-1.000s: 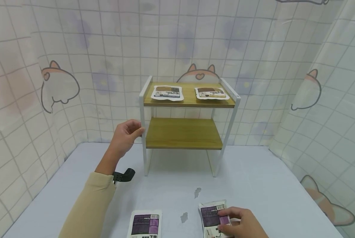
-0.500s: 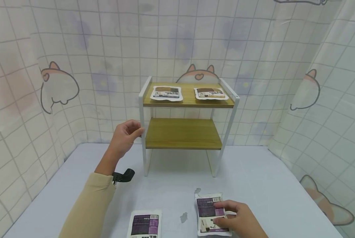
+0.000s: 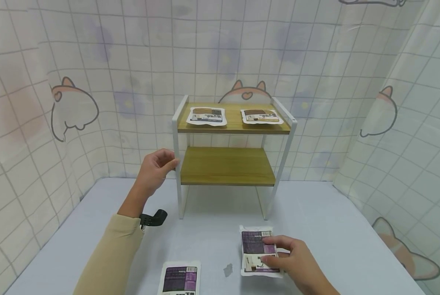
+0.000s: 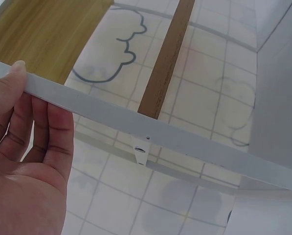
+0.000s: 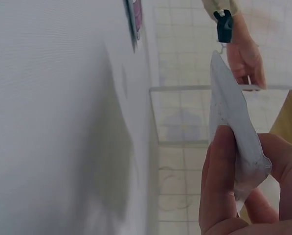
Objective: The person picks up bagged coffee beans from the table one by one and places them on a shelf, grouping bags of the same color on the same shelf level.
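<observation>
My left hand (image 3: 155, 170) grips the white left front post of a two-tier shelf rack (image 3: 227, 180), thumb in front and fingers curled behind; the left wrist view shows the same hold on the post (image 4: 106, 107). With thumb and fingers my right hand (image 3: 297, 260) pinches the right edge of a purple and white food pouch (image 3: 253, 250). In the right wrist view this pouch (image 5: 234, 122) is seen edge-on, raised off the table with a shadow below. A second purple pouch (image 3: 179, 278) lies flat on the table at the front, cut off by the frame.
Two white pouches lie on the rack's top shelf, one at left (image 3: 206, 116) and one at right (image 3: 261, 116). The lower wooden shelf (image 3: 227, 166) sits beneath. A grey mark (image 3: 228, 270) shows on the white table (image 3: 315, 229). A patterned curtain (image 3: 142, 73) surrounds the table.
My right hand has lifted the purple pouch off the table and carried it forward, slightly left, toward the rack. My left hand has stayed on the post.
</observation>
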`<state>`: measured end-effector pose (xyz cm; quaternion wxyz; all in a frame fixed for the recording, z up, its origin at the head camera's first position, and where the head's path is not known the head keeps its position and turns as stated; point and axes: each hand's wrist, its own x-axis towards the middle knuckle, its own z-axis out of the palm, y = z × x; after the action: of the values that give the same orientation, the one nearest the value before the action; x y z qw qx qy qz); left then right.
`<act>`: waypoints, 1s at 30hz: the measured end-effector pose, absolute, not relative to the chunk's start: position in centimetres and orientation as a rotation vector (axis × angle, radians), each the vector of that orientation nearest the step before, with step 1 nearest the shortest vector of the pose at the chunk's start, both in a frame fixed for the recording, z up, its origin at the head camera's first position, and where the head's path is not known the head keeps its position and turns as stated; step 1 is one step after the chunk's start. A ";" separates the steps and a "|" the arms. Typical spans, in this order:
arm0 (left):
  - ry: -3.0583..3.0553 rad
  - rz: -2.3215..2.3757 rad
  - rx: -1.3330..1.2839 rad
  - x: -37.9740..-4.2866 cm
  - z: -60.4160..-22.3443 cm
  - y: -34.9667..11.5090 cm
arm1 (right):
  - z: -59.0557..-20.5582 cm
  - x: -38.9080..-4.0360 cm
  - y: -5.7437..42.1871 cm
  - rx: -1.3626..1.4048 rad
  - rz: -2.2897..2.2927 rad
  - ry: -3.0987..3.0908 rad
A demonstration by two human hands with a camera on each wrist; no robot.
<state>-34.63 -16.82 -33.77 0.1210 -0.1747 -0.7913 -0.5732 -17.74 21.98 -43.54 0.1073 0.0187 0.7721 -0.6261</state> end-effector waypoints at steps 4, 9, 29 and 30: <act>-2.323 -1.669 -0.503 -34.6 -33.7 -16.8 | -43.0 -18.0 21.7 0.069 -1.895 2.263; -2.331 -1.668 -0.496 -34.5 -33.7 -16.8 | -42.6 -18.6 21.5 0.051 -1.943 2.276; -2.324 -1.666 -0.501 -34.6 -33.7 -16.8 | -40.1 -20.9 21.0 0.037 -2.080 2.242; -2.326 -1.665 -0.498 -34.6 -33.7 -16.8 | -40.1 -21.0 21.0 0.038 -2.085 2.239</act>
<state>-34.60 -16.78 -33.72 0.1190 -0.1705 -0.7954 -0.5693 -21.03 21.00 -40.06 0.0407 0.0125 0.7312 -0.6808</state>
